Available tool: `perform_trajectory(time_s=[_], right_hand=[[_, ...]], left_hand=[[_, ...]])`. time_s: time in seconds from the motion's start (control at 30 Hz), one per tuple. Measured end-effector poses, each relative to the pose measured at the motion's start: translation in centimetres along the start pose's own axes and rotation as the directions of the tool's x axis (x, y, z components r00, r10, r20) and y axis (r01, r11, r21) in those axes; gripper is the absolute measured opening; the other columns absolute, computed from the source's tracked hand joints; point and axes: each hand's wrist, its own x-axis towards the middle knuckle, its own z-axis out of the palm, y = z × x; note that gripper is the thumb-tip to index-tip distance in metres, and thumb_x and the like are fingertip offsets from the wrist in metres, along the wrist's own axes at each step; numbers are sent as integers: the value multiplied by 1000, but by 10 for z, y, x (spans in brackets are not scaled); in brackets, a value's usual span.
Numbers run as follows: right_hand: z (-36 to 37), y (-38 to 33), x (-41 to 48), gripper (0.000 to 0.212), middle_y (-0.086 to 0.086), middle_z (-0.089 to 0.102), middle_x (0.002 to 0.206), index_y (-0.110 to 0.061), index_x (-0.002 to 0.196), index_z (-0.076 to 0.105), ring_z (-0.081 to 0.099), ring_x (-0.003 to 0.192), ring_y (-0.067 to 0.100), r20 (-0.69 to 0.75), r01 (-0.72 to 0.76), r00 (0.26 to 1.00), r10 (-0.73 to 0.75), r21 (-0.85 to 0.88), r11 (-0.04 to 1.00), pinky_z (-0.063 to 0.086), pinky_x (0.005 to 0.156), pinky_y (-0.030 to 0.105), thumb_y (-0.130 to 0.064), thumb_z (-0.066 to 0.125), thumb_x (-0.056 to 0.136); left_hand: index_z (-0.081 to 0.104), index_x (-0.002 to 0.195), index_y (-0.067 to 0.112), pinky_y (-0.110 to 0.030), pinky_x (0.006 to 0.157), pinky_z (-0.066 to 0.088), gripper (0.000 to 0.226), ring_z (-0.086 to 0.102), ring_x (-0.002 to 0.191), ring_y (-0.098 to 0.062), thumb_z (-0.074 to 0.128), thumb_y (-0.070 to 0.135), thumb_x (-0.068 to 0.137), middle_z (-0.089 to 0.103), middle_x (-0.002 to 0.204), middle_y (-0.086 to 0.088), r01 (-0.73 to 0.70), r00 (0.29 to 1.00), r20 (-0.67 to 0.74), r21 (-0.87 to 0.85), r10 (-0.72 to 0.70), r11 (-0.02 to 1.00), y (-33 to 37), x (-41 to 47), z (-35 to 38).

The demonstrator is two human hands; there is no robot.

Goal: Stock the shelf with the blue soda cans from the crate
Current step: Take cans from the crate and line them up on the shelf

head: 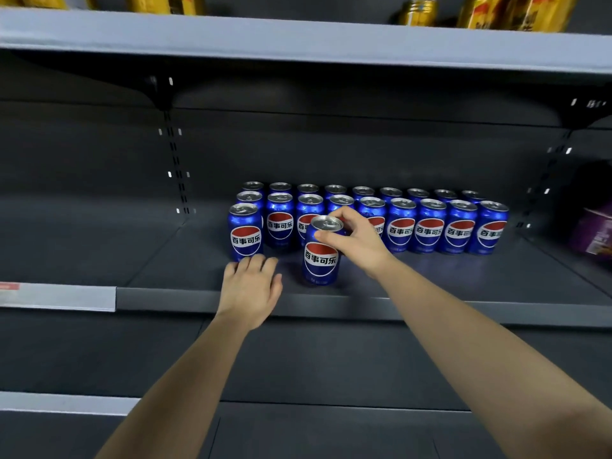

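Several blue soda cans (430, 226) stand in rows at the back of the dark grey shelf (463, 276). One more blue can (320, 260) stands upright alone near the shelf's front edge. My right hand (354, 238) grips this can around its top rim with fingers and thumb. Another blue can (245, 233) stands at the left end of the front row. My left hand (251, 286) lies just in front of that can, fingers straight, fingertips at its base. The crate is not in view.
An upper shelf (298, 38) holds yellow cans (419, 11). A purple box (596, 230) sits at the far right of the middle shelf. The shelf's left part (99, 246) is bare. A lower shelf edge (66, 400) runs below.
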Motion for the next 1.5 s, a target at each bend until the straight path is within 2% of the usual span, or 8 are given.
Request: perform_trajectory(time_s=[0.13, 0.3, 0.57, 0.7, 0.9, 1.1, 1.3, 1.5], right_hand=[[13, 10, 15, 33, 1, 72, 95, -17, 94, 63, 67, 95, 17, -10, 11, 1000, -12, -31, 999, 53, 90, 39, -31, 83, 72], [29, 15, 29, 31, -4, 71, 94, -15, 98, 64, 64, 85, 1, -7, 0, 1000, 0, -4, 1000, 51, 79, 20, -24, 82, 75], [46, 20, 50, 32, -9, 72, 101, -28, 103, 67, 68, 98, 10, 13, -14, 1000, 14, 5, 1000, 54, 93, 36, -34, 81, 75], [50, 21, 53, 39, -13, 70, 107, -32, 109, 65, 66, 101, 6, -2, -14, 1000, 14, -34, 999, 53, 95, 37, -39, 81, 74], [59, 20, 57, 49, -12, 65, 114, -25, 116, 60, 61, 106, 5, -48, -8, 999, 3, -115, 993, 53, 95, 35, -40, 81, 74], [64, 13, 62, 60, -4, 56, 126, -20, 127, 60, 55, 114, 11, -68, 60, 994, -86, -318, 946, 48, 98, 31, -45, 78, 76], [71, 14, 62, 52, -7, 61, 117, -19, 119, 59, 55, 105, 4, -113, 45, 990, -80, -285, 958, 39, 76, 8, -39, 80, 76], [73, 17, 59, 54, -8, 62, 117, -19, 121, 58, 57, 105, 4, -131, 36, 989, -68, -238, 971, 46, 84, 16, -41, 79, 76]], left_hand=[[63, 122, 15, -42, 89, 39, 65, 58, 101, -24, 17, 46, 89, 64, 110, -3, -12, 1000, 18, 16, 11, 1000, -6, 6, 11], [64, 121, 16, -41, 88, 38, 62, 56, 98, -24, 20, 44, 89, 64, 104, -2, -36, 999, 5, 11, 36, 999, -10, 10, 16], [66, 118, 15, -43, 85, 41, 56, 57, 93, -24, 27, 42, 90, 66, 100, -2, -20, 999, -39, 32, 21, 999, -9, 7, 19], [67, 116, 15, -42, 86, 39, 54, 56, 90, -24, 28, 42, 90, 66, 98, -1, -17, 998, -63, 37, 19, 999, -8, 5, 20], [69, 104, 16, -39, 87, 34, 49, 55, 87, -22, 30, 42, 89, 65, 93, 1, -17, 993, -113, 26, 20, 1000, -9, 4, 21], [69, 100, 16, -40, 89, 34, 50, 55, 86, -21, 28, 43, 90, 64, 90, 1, -17, 994, -111, 38, 21, 999, -9, 3, 21], [70, 95, 17, -39, 92, 33, 52, 54, 86, -20, 26, 45, 91, 64, 89, 2, -23, 994, -104, 57, 29, 998, -10, 4, 21], [71, 97, 17, -40, 92, 33, 53, 54, 87, -19, 26, 45, 92, 64, 91, 2, -25, 993, -111, 55, 31, 998, -11, 4, 22]])
